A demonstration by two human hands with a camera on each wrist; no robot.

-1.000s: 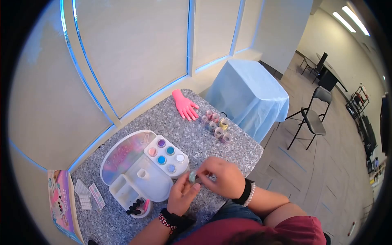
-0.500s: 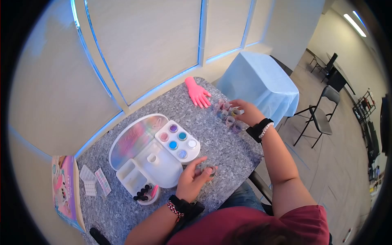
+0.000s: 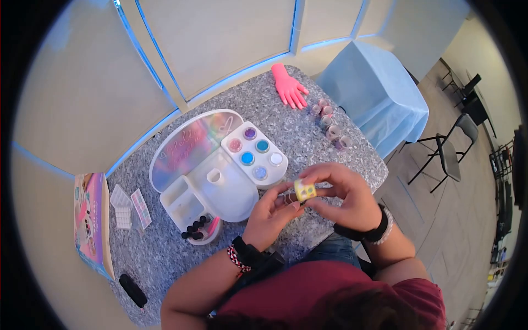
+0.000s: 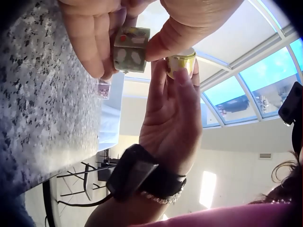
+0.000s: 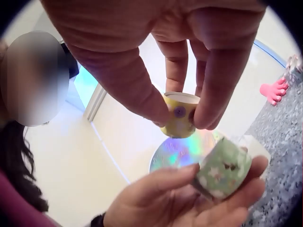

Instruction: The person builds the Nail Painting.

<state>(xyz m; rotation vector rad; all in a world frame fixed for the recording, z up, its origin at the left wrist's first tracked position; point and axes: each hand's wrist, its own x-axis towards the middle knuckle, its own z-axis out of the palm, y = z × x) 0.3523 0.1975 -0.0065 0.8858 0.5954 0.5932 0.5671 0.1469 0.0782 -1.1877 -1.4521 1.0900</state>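
R hand (image 3: pixel 352 201): narrow grip, thumb + fingers pinching small yellow patterned roll (image 5: pixel 179 124) by its sides. L hand (image 3: pixel 267 220): grip holding small green patterned roll (image 5: pixel 224 171), near the yellow one. Both rolls above grey speckled counter (image 3: pixel 313 144). Best handling: light, even pinch (hard squeeze prob. dents the wall), green roll supported from below, rolls kept from knocking.

Speckled table (image 3: pixel 252 91), pink model hand (image 3: pixel 289 88), open case (image 3: pixel 228 192)
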